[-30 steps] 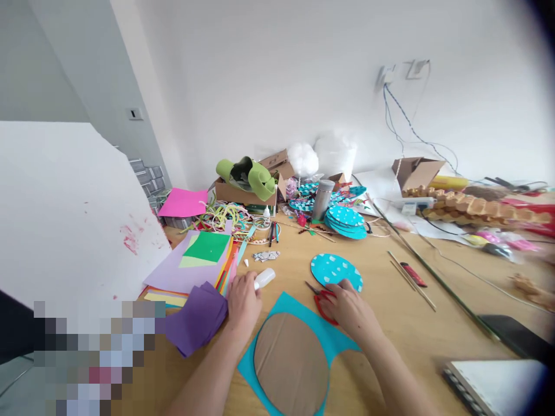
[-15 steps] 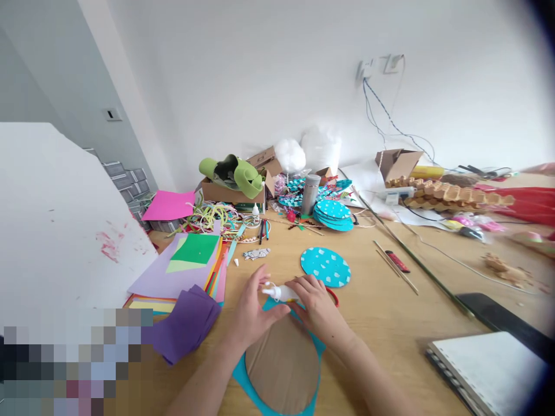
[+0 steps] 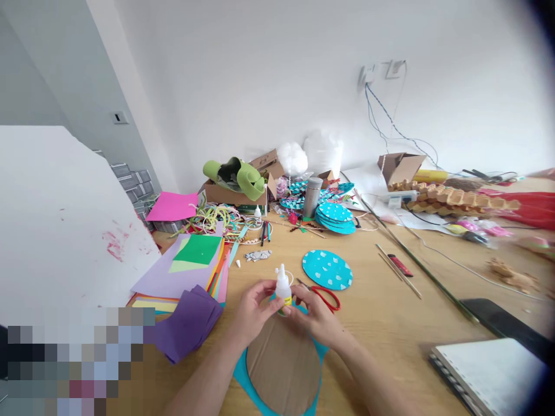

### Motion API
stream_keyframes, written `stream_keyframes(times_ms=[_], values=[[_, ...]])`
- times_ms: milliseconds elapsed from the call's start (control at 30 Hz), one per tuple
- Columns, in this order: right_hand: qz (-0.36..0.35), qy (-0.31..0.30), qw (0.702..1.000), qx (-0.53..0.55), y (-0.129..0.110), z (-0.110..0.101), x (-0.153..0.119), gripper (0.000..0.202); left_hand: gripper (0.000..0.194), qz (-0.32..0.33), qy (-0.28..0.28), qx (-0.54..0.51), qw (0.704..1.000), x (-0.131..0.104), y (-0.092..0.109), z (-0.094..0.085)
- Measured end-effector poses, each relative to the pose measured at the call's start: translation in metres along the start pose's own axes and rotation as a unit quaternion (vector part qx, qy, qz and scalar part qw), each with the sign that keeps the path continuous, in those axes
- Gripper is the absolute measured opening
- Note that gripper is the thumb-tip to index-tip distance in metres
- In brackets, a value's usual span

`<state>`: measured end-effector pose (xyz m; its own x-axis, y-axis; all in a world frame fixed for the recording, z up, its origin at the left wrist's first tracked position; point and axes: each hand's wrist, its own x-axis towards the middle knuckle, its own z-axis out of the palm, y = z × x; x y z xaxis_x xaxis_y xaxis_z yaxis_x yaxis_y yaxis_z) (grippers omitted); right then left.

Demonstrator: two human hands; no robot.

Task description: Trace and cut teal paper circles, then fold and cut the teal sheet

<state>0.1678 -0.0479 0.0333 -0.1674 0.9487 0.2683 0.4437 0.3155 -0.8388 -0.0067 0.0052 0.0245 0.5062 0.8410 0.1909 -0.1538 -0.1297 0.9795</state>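
Observation:
A small white glue bottle (image 3: 283,287) with a yellow label stands upright between my hands, its nozzle uncapped at the top. My left hand (image 3: 259,306) grips it from the left, thumb on the label. From the right, the fingers of my right hand (image 3: 313,315) close on its lower part. Beneath them lies a round brown cardboard disc (image 3: 284,370) on a larger piece of blue sheet (image 3: 249,386), whose edges stick out around it. Red-handled scissors (image 3: 332,300) rest beside my right hand. Beyond them is a blue disc with pale spots (image 3: 327,270).
Purple sheets (image 3: 188,323) and stacked coloured paper (image 3: 162,271) lie left. A spiral notebook (image 3: 489,370), a dark phone-like slab and a long green stick (image 3: 416,254) are right. A grey flask (image 3: 312,197) and blue discs (image 3: 336,218) stand behind.
The glue bottle has turned from lying sideways, nozzle left, to upright. My right hand has shifted lower around it, and the scissors show more fully.

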Motion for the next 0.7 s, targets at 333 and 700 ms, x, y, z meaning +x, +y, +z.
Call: stream_keyframes(times_ms=[333,700], values=[[0.010,-0.044,0.991,0.128,-0.003,0.000,-0.001,0.042,0.035,-0.004,-0.034,-0.011,0.999,-0.003,0.010,0.005],[0.075,-0.089,0.921,0.372,0.000,0.013,0.000,0.038,0.039,-0.055,0.012,-0.020,0.998,-0.003,0.002,0.006]])
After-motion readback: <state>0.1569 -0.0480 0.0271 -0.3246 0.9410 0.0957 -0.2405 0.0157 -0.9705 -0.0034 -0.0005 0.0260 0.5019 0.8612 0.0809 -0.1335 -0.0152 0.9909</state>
